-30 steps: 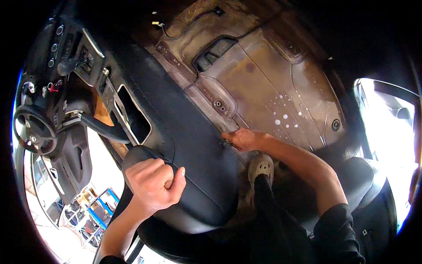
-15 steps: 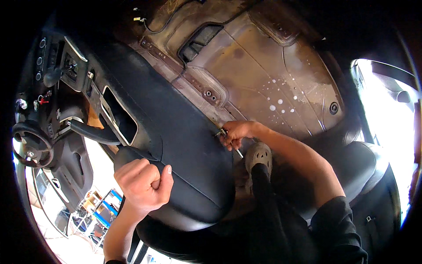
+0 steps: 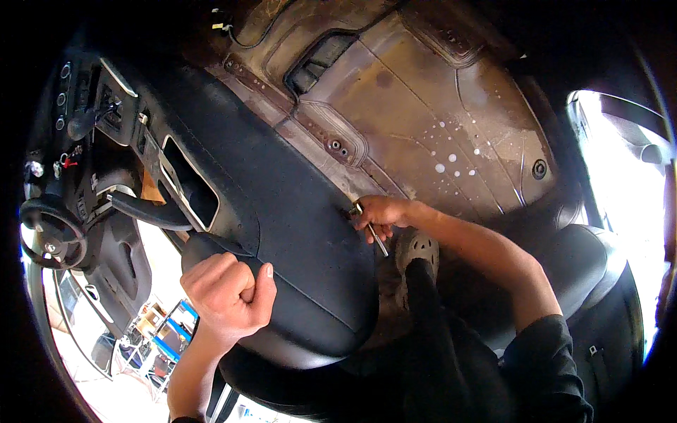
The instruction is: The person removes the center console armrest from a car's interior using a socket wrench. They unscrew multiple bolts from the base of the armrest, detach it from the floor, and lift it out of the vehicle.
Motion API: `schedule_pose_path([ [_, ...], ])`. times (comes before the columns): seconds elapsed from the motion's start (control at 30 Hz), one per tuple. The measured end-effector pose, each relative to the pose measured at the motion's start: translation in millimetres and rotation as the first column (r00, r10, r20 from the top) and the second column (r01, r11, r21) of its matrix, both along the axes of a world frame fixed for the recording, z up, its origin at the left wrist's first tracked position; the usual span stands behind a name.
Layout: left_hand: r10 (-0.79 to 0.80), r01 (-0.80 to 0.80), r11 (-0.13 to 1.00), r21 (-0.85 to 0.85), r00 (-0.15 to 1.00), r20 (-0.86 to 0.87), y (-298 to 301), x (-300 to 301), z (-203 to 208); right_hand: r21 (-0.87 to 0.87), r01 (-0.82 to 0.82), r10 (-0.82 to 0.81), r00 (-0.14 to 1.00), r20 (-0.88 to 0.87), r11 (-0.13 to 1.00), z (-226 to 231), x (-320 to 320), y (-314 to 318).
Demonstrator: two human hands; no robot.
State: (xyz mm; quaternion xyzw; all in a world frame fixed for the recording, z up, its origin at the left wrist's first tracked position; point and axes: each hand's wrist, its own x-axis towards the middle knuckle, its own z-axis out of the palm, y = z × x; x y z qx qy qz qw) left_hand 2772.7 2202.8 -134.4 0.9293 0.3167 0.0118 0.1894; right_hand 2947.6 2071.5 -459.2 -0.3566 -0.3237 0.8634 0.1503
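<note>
In a stripped car cabin, my right hand is closed around a slim silver wrench. Its straight handle sticks out below my fingers. The tool's head sits against the lower side of the black padded centre console, and what it touches there is hidden. My left hand is balled in a fist over the console's rear end, thumb pointing up, with nothing showing in it. Whether the fist rests on the padding I cannot tell.
Bare brown floor with white spots lies beyond my right hand. My clog-shod foot stands beside the console. A handbrake lever, gear lever and steering wheel are at left. A black seat is at right.
The handle of the wrench has swung slightly, and my right hand has turned a little with it. My left fist stays nearly where it was. The view has shifted slightly.
</note>
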Motion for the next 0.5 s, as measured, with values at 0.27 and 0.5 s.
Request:
schedule_pose_path([
  [0.27, -0.001, 0.000, 1.000, 0.015, 1.000, 0.009, 0.1, -2.3, -1.7, 0.080, -0.108, 0.094, 0.983, 0.160, 0.991, 30.4, 11.3, 12.6],
  [0.5, -0.003, 0.003, 1.000, 0.004, 1.000, -0.001, 0.6, -1.6, -0.6, 0.610, -0.325, -0.099, 0.825, 0.556, 0.723, 28.0, 4.5, 0.7],
])
